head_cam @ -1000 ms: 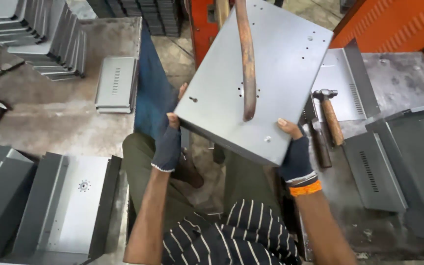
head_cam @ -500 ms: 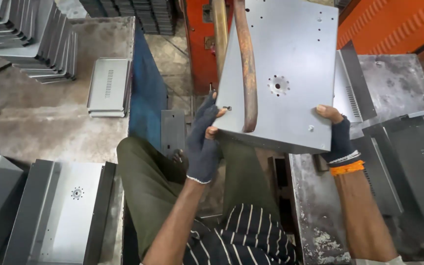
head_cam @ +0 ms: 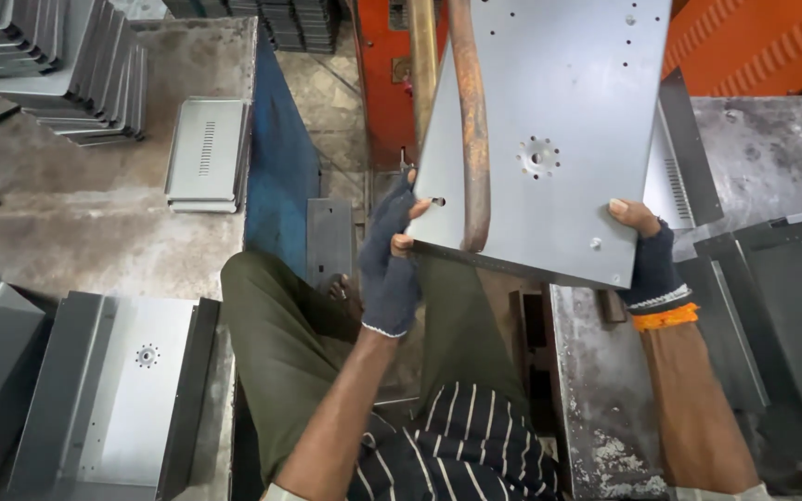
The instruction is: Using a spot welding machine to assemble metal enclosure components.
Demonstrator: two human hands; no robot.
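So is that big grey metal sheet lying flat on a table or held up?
Held up. The metal sheet is tilted, gripped at its lower edge by the left hand and right hand, above the person's lap.

The sheet-metal panel (head_cam: 559,139) was pale grey, dotted with small dark holes. Across it ran a rust-brown curved rod (head_cam: 471,121). The left hand (head_cam: 390,260) wore a dark blue knitted glove; the right hand (head_cam: 647,255) wore a dark glove cuffed white and orange. Below the panel were olive trousers (head_cam: 280,353) and a black shirt (head_cam: 457,445) with white stripes. Behind the panel stood an orange-red machine (head_cam: 382,74).
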